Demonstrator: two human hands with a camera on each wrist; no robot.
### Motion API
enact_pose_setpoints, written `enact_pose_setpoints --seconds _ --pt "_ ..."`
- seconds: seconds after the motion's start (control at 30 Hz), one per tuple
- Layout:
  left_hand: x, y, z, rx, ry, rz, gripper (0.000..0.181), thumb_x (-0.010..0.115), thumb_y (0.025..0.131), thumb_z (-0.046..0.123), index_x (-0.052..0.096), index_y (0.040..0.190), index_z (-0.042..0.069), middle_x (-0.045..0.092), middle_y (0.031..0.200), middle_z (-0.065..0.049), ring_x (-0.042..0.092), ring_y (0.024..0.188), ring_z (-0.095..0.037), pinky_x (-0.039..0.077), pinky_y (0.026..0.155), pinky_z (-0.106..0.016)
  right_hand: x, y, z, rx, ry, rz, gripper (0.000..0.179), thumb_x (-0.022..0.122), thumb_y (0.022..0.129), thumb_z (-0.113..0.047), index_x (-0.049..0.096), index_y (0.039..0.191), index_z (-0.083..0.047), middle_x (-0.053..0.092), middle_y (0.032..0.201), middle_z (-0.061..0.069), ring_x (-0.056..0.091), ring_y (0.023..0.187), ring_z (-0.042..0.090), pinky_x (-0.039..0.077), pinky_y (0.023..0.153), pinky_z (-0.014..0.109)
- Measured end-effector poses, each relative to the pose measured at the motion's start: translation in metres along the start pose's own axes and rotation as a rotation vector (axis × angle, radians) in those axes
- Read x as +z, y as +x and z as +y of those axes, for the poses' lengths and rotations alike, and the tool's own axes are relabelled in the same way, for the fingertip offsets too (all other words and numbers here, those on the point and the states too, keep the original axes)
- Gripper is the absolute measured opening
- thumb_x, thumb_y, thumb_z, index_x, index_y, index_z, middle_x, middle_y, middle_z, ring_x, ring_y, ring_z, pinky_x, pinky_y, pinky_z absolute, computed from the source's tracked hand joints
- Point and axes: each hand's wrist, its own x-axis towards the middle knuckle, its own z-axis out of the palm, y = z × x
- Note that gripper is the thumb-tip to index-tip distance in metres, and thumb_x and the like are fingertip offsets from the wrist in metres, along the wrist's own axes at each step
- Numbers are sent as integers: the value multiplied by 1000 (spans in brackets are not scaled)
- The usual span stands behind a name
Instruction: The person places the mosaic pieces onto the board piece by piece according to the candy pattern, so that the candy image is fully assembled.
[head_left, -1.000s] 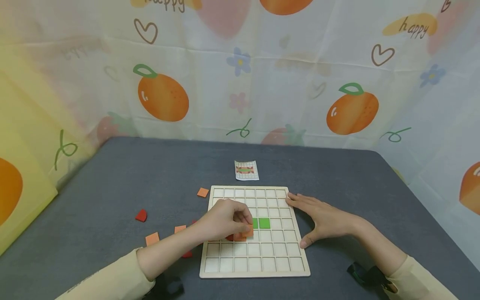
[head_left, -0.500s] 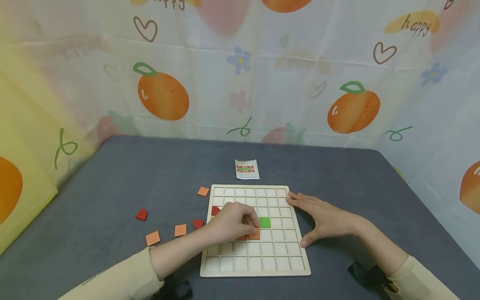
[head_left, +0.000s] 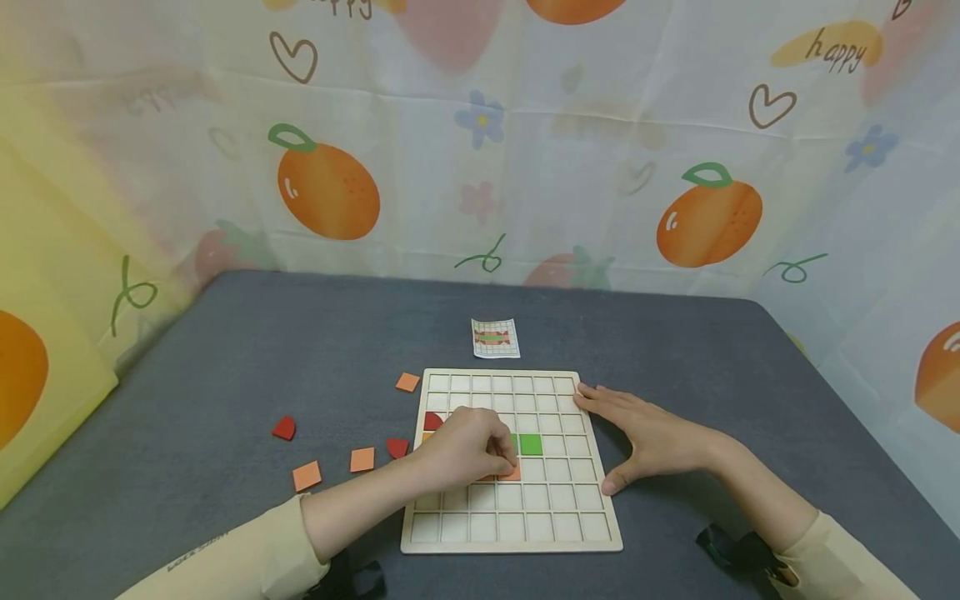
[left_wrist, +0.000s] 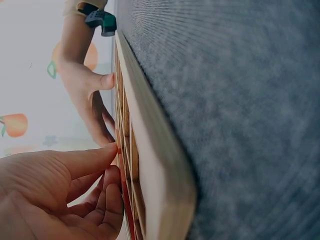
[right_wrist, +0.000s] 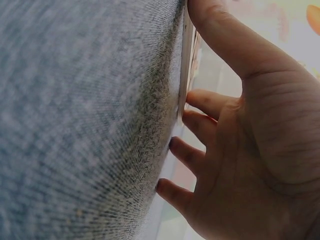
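My left hand (head_left: 467, 446) is over the middle of the white gridded wooden board (head_left: 514, 544). Its curled thumb and fingers are at an orange square tile (head_left: 511, 474) that lies in a cell, partly covered by the fingertips. The left wrist view has the thumb tip right at the board's surface. A green square tile (head_left: 531, 444) sits to the right of that hand, and a red curved tile (head_left: 432, 421) is in a cell near the board's left edge. My right hand (head_left: 660, 433) spreads along the board's right edge, thumb and fingertips touching it. Other tiles are hidden beneath the left hand.
Left of the board lie loose orange square tiles (head_left: 362, 459) and red curved pieces (head_left: 283, 428). One orange tile (head_left: 407, 382) is by the upper left corner. Behind the board lies a small pattern card (head_left: 495, 339) on the dark table (head_left: 337, 333).
My left hand has moved slightly right with the orange tile and lowered it into a cell beside another orange one. The right hand stays on the board's edge.
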Motion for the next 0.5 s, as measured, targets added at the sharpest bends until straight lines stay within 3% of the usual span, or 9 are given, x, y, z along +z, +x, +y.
enact_pose_setpoints --seconds 0.23,0.5 --pt "-3 0 4 6 14 14 10 78 80 5 75 74 13 70 75 5 54 68 1 45 61 -18 1 0 1 -2 -1 3 120 80 66 -65 23 158 -13 13 168 7 14 154 40 19 115 70" --pt "-29 -1 2 2 29 73 7 74 83 6 73 81 13 69 78 3 57 67 -3 47 63 -19 0 0 0 -8 -16 10 121 79 66 -66 23 158 -13 14 168 8 15 154 41 20 114 70"
